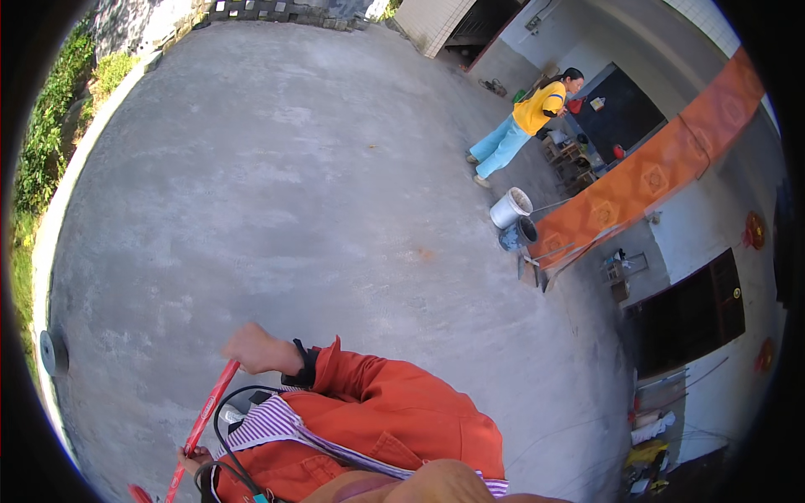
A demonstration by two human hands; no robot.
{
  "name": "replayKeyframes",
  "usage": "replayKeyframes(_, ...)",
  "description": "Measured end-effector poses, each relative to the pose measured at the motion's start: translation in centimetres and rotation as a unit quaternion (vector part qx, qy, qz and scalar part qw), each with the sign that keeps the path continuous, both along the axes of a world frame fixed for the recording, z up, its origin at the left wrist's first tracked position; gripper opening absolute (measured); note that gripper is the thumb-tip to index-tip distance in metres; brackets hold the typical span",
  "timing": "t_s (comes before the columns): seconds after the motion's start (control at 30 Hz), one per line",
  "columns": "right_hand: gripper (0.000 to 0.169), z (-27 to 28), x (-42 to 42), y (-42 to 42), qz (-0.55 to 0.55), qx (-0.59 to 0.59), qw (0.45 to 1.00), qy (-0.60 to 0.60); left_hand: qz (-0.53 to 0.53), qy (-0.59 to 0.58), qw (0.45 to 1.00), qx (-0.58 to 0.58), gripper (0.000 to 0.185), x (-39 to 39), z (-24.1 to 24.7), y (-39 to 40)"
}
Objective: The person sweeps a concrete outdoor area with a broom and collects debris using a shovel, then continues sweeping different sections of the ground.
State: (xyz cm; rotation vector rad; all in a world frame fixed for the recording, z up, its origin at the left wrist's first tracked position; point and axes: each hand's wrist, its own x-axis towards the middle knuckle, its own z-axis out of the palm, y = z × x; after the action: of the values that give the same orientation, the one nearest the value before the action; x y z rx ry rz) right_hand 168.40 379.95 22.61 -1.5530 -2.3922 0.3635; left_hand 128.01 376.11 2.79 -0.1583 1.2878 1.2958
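A red pole with printed writing (210, 402) slants down beside my torso at the lower left. My right hand (255, 349), slightly blurred, is closed around its upper end. A black band (304, 364) circles that wrist, below the cuff of my orange jacket (402, 402). Lower down, my left hand (196, 459) grips the same pole. Its far end runs out of the frame, with a red piece (138, 493) beside it at the bottom edge. Black cables (220, 409) loop in front of my striped shirt (270, 418). One of my shoes (233, 415) shows behind them.
A concrete yard (283, 220) spreads ahead. White (510, 209) and dark buckets (519, 235) stand by an orange patterned pillar (604, 214). Behind them a person in yellow (539, 110) holds something red. A grey cylinder (54, 353) sits by the left curb (82, 151).
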Motion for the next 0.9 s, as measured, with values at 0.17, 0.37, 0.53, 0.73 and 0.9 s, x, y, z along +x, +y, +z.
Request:
replayKeyframes(0.17,0.014,0.2,-6.2,3.7,-0.012,0.011,1.0,0.011,-0.01,0.011,1.0,0.028,0.022,-6.3,1.6,5.5)
replayKeyframes(0.37,0.018,0.0,-13.9,8.0,-0.002,-0.015,1.0,0.024,0.026,0.011,0.999,0.045,0.02,-12.8,3.4,9.0)
replayKeyframes(0.53,0.017,0.6,-15.5,10.3,-0.021,-0.06,0.998,0.026,0.072,-0.019,0.997,0.027,0.017,-11.8,5.7,11.9)
replayKeyframes(0.73,0.019,2.8,-18.8,17.9,0.015,-0.078,0.996,-0.043,0.057,-0.019,0.998,0.035,0.016,-12.4,8.1,17.9)
replayKeyframes(0.9,0.019,0.2,-21.0,24.4,0.051,-0.103,0.992,-0.052,0.092,-0.005,0.995,0.031,0.016,-15.8,5.9,21.3)
